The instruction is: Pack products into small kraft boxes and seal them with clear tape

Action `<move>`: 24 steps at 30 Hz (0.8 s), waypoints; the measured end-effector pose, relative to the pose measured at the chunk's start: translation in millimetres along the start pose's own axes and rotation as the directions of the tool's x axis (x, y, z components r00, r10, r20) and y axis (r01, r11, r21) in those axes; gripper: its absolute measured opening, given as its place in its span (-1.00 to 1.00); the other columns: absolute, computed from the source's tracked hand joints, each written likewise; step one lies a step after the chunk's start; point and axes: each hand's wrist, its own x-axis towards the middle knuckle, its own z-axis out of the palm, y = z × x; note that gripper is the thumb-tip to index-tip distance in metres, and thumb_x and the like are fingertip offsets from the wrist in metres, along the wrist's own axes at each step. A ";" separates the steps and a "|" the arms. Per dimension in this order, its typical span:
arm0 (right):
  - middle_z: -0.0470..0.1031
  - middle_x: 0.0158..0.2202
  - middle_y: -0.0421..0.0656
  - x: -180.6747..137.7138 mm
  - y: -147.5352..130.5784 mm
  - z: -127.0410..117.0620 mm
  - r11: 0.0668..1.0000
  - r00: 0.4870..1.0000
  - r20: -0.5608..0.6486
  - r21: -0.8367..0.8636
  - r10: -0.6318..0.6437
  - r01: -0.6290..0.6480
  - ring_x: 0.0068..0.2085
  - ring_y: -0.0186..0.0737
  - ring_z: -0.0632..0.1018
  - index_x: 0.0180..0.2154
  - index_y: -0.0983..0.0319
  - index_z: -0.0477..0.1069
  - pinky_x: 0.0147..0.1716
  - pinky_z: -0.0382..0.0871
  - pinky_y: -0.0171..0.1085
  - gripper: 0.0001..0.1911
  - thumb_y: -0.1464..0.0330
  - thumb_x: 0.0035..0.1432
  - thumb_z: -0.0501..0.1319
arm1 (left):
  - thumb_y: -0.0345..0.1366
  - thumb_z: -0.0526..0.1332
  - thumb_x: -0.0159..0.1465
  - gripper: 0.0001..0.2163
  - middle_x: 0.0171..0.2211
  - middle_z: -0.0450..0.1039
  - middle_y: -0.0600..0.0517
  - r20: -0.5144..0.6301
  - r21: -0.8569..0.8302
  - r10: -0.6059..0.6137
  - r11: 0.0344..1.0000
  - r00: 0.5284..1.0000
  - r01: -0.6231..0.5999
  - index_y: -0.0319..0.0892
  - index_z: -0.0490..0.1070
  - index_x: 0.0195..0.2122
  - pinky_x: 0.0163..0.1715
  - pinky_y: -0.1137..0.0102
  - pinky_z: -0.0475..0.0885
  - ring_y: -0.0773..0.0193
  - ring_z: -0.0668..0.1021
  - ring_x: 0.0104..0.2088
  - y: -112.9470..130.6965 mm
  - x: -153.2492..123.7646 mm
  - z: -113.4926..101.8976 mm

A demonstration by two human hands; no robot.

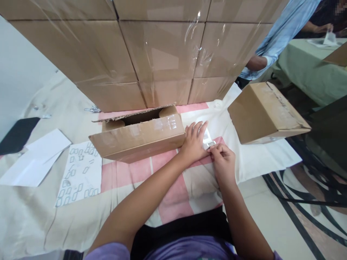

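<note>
My left hand lies on the cloth with fingers spread, beside the right end of an open cardboard box. Under and beside its fingers is a white slip, partly hidden by the hand. My right hand is closed, thumb and fingertips pinched at the near edge of a small white piece with a grey rectangle. Whether this piece is joined to the slip I cannot tell. My left thumb reaches close to the right fingertips.
Taped cardboard boxes stand stacked behind. Another box lies at the right. Leftward are a sheet with drawn rectangles, blank papers and a dark flat object. A person's blue sleeve shows behind; another person sits farther right.
</note>
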 end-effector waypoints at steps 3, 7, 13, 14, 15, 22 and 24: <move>0.33 -0.59 -0.30 0.3 0.3 -0.1 1.000 1.000 0.002 -0.001 -0.001 0.001 -0.35 -0.23 0.50 -0.63 0.16 0.22 -0.25 0.32 -0.22 -0.62 0.41 0.15 0.29 | -0.05 0.32 0.16 -0.13 0.37 0.16 -0.23 -0.001 -0.001 0.003 1.000 1.000 -0.003 -0.24 0.00 0.42 0.40 -0.09 -0.02 -0.22 0.18 0.38 -0.5 -0.5 0.3; 0.34 -0.58 -0.29 -0.3 -0.9 -0.2 1.000 1.000 -0.003 -0.003 0.021 -0.021 -0.36 -0.23 0.49 -0.63 0.16 0.20 -0.24 0.32 -0.21 -0.61 0.40 0.15 0.30 | -0.04 0.30 0.18 -0.14 0.38 0.16 -0.23 0.006 0.001 -0.005 1.000 1.000 0.005 -0.21 -0.01 0.42 0.40 -0.10 -0.02 -0.20 0.17 0.38 0.0 -1.4 0.0; 0.34 -0.58 -0.29 -1.2 -7.1 -0.4 0.996 0.998 0.003 0.058 0.063 -0.063 -0.32 -0.21 0.52 -0.63 0.16 0.22 -0.20 0.32 -0.20 -0.61 0.38 0.17 0.30 | -0.06 0.34 0.13 -0.12 0.38 0.16 -0.22 0.003 -0.005 -0.019 1.000 1.000 0.019 -0.21 0.00 0.41 0.41 -0.09 -0.03 -0.21 0.17 0.39 2.5 -0.9 -1.6; 0.34 -0.58 -0.29 -1.2 -8.3 -0.3 0.996 0.998 0.001 0.065 0.067 -0.067 -0.32 -0.21 0.52 -0.63 0.16 0.23 -0.20 0.32 -0.20 -0.61 0.38 0.18 0.30 | -0.07 0.34 0.13 -0.12 0.38 0.16 -0.22 0.004 -0.006 -0.023 1.000 1.000 0.023 -0.22 0.00 0.41 0.41 -0.10 -0.04 -0.21 0.16 0.39 2.8 -0.7 -1.8; 0.34 -0.58 -0.29 -1.2 -9.2 -0.3 0.995 0.997 -0.001 0.070 0.071 -0.070 -0.32 -0.21 0.52 -0.63 0.16 0.23 -0.20 0.31 -0.20 -0.60 0.37 0.18 0.30 | -0.07 0.34 0.13 -0.12 0.38 0.16 -0.22 0.006 -0.007 -0.025 1.000 1.000 0.025 -0.21 0.00 0.41 0.41 -0.10 -0.04 -0.21 0.16 0.39 3.0 -0.6 -1.8; 0.34 -0.58 -0.29 -1.0 -7.4 -0.4 0.990 0.996 -0.005 0.113 0.086 -0.085 -0.30 -0.19 0.55 -0.63 0.17 0.23 -0.18 0.33 -0.21 -0.59 0.34 0.17 0.34 | -0.07 0.34 0.12 -0.13 0.38 0.17 -0.24 0.011 -0.013 -0.025 1.000 1.000 0.026 -0.22 0.02 0.40 0.40 -0.12 -0.01 -0.23 0.17 0.39 2.8 0.3 -1.6; 0.35 -0.57 -0.28 -0.7 -5.9 -0.7 0.988 0.996 -0.001 0.131 0.084 -0.083 -0.29 -0.18 0.56 -0.63 0.17 0.24 -0.17 0.34 -0.20 -0.59 0.33 0.16 0.35 | -0.08 0.34 0.13 -0.14 0.37 0.17 -0.24 0.007 -0.013 -0.022 1.000 1.000 0.022 -0.23 0.03 0.40 0.40 -0.12 -0.01 -0.23 0.18 0.38 2.7 0.5 -1.5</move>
